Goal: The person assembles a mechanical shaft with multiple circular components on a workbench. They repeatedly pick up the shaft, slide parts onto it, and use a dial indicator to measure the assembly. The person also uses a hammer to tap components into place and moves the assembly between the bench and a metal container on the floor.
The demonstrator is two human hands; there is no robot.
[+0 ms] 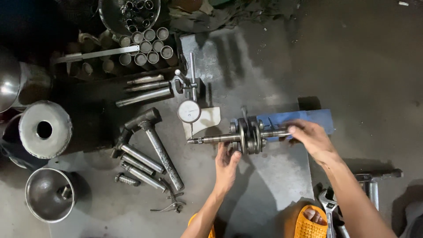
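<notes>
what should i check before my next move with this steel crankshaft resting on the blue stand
1. Right hand grips the right shaft end of the steel crankshaft: ok.
2. Left hand touches the crank webs from below: ok.
3. Crankshaft seated on the blue metal stand: cannot tell, the supports are hidden behind the webs and hand.
4. Round white-faced dial gauge tip against the crankshaft: cannot tell, it stands left of the webs, above the left shaft end.
5. Steel hammers lie apart from the left shaft end: ok.
6. Adjustable wrench lies beside the orange sandal, close to the foot: not ok.
</notes>
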